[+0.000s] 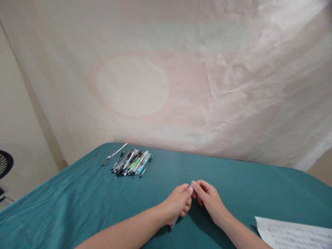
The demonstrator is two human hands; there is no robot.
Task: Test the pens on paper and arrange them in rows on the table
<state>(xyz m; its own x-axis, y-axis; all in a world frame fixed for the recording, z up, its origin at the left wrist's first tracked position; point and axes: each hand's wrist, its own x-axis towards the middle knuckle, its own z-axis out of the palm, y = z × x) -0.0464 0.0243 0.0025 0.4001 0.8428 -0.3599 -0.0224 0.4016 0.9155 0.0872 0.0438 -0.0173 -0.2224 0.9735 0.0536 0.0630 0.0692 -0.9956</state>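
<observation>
My left hand [178, 203] and my right hand [210, 200] meet over the teal tablecloth [77, 204], fingers closed. Together they hold a slim pen [174, 222]; its lower end sticks out below my left fist and its top shows between the fingertips. My right fingers pinch the pen's upper end. A pile of several pens [132, 162] lies farther back on the left, well apart from both hands.
One pen [114, 154] lies apart at the left of the pile. A printed sheet of paper [295, 233] lies at the front right corner. A pale cloth backdrop [181, 86] hangs behind the table. Part of a dark chair [3, 166] shows at far left.
</observation>
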